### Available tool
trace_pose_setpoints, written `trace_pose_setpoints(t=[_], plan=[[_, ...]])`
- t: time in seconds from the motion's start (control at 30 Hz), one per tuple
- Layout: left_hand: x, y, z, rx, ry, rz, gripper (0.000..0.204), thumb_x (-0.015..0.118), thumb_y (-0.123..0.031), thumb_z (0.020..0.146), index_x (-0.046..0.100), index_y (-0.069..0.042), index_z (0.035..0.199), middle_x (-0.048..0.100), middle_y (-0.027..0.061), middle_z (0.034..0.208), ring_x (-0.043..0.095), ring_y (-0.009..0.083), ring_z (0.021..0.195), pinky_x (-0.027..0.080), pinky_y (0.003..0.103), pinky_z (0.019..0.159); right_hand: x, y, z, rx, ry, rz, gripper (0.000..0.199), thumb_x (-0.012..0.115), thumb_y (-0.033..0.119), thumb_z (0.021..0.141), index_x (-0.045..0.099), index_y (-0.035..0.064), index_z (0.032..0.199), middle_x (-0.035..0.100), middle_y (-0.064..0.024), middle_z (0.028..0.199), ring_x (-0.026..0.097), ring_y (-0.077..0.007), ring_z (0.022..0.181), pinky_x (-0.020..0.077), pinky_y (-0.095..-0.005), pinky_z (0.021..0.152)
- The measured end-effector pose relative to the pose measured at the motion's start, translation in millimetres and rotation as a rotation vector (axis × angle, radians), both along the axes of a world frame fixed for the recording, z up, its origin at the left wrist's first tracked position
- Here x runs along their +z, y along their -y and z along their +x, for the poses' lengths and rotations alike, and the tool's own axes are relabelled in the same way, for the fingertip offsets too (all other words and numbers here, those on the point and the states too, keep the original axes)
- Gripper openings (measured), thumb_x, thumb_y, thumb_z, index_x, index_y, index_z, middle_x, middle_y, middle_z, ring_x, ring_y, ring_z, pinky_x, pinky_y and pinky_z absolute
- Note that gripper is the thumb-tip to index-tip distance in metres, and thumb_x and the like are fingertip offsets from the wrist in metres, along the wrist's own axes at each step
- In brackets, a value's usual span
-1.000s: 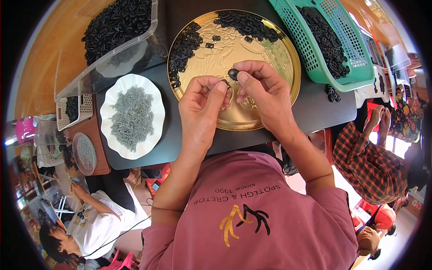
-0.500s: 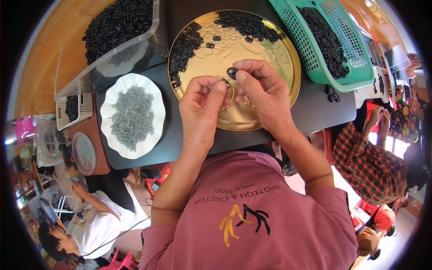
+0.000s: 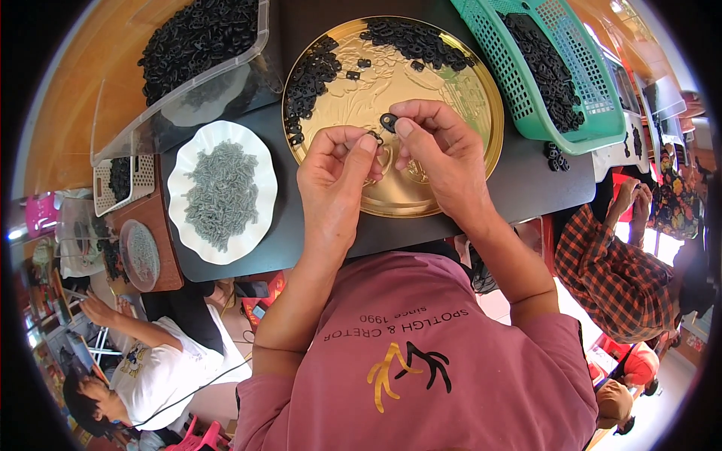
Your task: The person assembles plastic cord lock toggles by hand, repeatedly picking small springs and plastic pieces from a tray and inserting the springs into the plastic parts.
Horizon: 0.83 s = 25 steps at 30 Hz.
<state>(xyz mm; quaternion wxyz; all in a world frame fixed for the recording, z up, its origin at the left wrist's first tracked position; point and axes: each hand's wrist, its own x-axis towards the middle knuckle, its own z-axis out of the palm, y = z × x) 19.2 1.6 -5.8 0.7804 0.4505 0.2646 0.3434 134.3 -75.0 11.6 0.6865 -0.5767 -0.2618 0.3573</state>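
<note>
Over the near part of a round gold tray (image 3: 489, 150), both my hands are raised with fingertips close together. Between thumb and forefinger my right hand (image 3: 447, 158) pinches a small black oval part (image 3: 388, 122) with a hole in it. My left hand (image 3: 335, 169) pinches another small dark part (image 3: 376, 138), mostly covered by the fingers. The two parts are close, with a narrow gap between them. Flat black parts (image 3: 312, 71) with holes lie along the tray's left side, and more are heaped (image 3: 417, 41) at its far edge.
A white wavy-edged plate (image 3: 263, 225) of small greyish pins (image 3: 226, 192) stands left. Behind it is a see-through bin (image 3: 259, 68) of black parts. Far right stands a green basket (image 3: 519, 120) of black parts, with a few loose pieces (image 3: 555, 156) beside it. Co-workers sit on both sides.
My hands stay nearly in place; the black part in my right hand has tilted slightly to show its hole more. The co-worker at left has raised a hand.
</note>
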Motion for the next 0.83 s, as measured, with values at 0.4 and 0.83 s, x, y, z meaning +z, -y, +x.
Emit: trace_pose_setpoints(t=[0.4,0.83], plan=[[1.5,0.2,-1.9,0.0,0.018,0.008,0.011,0.059,-0.007,0.092,0.056,0.001,0.099,0.061,0.004,0.08,0.054,0.008,0.068,0.045,0.022,0.063,-0.5,-1.6,-3.8,0.054,0.013,-0.007,0.021,0.059,0.01,0.091,0.059,-0.0034,0.107,0.063,-0.0042,0.092,0.058,-0.0057,0.076,0.0495,-0.0206,0.063],[1.7,1.7,-5.0,-0.001,0.067,-0.03,0.016,0.059,-0.007,0.092,0.056,0.002,0.105,0.064,0.0096,0.088,0.059,0.0127,0.07,0.05,0.027,0.067,0.0,-0.7,-6.6,0.099,0.009,0.038,0.02,0.058,0.008,0.092,0.058,-0.0026,0.109,0.064,-0.005,0.091,0.06,-0.0078,0.079,0.0509,-0.0217,0.068]])
